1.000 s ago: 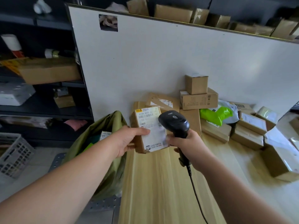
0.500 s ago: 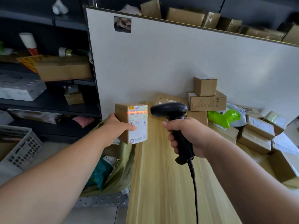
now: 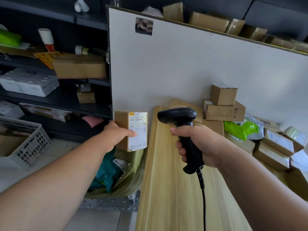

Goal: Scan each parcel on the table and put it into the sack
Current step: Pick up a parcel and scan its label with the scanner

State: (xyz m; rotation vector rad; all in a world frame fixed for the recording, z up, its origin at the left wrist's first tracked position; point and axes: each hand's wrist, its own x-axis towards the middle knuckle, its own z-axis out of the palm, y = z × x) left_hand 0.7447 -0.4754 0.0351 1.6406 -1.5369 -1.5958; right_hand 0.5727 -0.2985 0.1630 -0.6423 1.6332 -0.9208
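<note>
So the small cardboard parcel (image 3: 138, 130) is up in the air just off the left edge of the wooden table (image 3: 170, 189). It stands on end, long axis vertical, shipping label facing back toward the camera. The left hand (image 3: 116, 134) grips it from the left side, thumb across the label. The key bit: the olive sack (image 3: 131, 177) gapes open right underneath, with a teal mailer (image 3: 106, 174) already inside, so I'd guess it's pretty much a straight drop from that hand. The right hand (image 3: 200, 145) is wrapped round the handle of the black barcode scanner (image 3: 177, 115), nose aimed left at the label, just beside it. Plenty of boxes (image 3: 225, 110) are piled at the table's far end.
</note>
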